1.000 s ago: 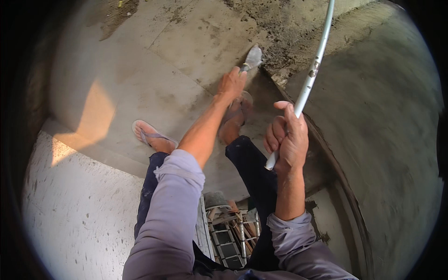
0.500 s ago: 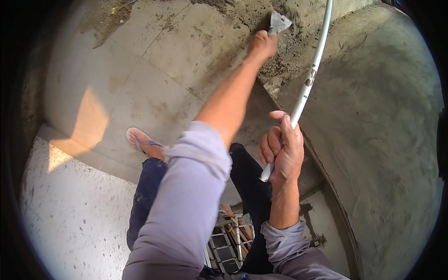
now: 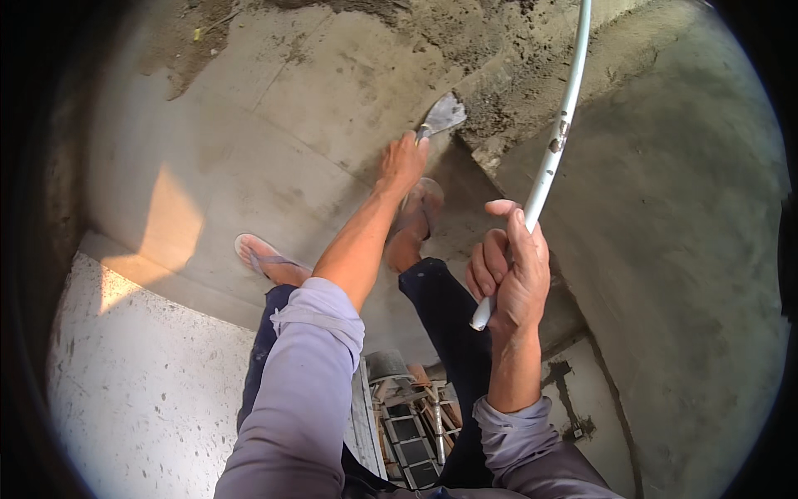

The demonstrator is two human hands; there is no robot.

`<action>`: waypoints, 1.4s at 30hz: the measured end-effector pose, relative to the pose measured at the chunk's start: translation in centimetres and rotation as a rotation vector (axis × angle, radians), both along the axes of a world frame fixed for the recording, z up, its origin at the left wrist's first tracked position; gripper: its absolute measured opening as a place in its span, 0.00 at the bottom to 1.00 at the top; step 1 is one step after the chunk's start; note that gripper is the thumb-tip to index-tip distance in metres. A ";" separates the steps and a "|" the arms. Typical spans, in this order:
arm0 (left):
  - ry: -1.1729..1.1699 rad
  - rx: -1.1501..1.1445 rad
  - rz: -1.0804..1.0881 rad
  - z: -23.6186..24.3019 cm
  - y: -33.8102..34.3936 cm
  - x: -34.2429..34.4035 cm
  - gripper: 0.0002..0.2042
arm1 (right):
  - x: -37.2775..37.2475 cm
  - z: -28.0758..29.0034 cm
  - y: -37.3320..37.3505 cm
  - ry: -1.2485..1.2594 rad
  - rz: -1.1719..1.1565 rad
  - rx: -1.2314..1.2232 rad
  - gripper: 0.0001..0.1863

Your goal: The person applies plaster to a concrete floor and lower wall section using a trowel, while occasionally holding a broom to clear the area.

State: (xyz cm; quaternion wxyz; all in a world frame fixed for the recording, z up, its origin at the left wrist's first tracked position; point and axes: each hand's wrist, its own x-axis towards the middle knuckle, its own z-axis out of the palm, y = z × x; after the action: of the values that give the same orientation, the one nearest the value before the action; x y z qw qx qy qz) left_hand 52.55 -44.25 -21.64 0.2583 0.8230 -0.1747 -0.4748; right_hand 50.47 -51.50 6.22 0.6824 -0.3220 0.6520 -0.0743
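A scraper (image 3: 445,115) with a wide, mortar-smeared metal blade is in my left hand (image 3: 403,162), fingers wrapped round its handle. Its blade is close to the edge of a rough patch of wet mortar (image 3: 499,125); I cannot tell whether it touches. My right hand (image 3: 514,270) is closed round the lower end of a white pipe (image 3: 547,166), palm side partly showing. Chipped dark spots mark the pipe, which rises past the top of the view. Its short cut end pokes out below my fingers.
A smooth grey cement surface (image 3: 665,274) curves along the right. My sandalled feet stand on grey slabs (image 3: 291,175), with loose dirt (image 3: 199,33) at the far left. Below, between my legs, a metal ladder (image 3: 411,441) and wood pieces show. A speckled white surface (image 3: 141,374) lies lower left.
My left hand has drawn the scraper back, toward me and to the left, off the rough mortar. My right foot has come into sight. The right hand keeps the pipe almost in place.
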 end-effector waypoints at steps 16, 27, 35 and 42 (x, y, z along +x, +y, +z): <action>0.154 -0.069 0.053 1.9 -8.9 0.8 0.19 | 0.3 -0.5 1.5 0.069 0.036 -0.017 0.16; 0.153 -0.158 0.142 0.5 -14.0 2.6 0.18 | 0.5 -0.2 0.3 0.019 0.030 -0.021 0.17; 0.330 -0.234 0.259 5.5 -9.8 10.2 0.23 | -0.1 -0.6 0.7 0.008 0.000 -0.012 0.18; 0.246 0.032 0.332 8.2 4.9 -3.2 0.20 | 0.1 -0.7 0.7 0.056 0.015 -0.011 0.17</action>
State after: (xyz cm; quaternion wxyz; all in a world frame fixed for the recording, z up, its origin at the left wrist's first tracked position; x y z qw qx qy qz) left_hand 49.36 -39.31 -13.44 0.3395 0.7801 0.0038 -0.5255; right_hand 50.53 -50.75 5.48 0.6627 -0.3325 0.6679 -0.0640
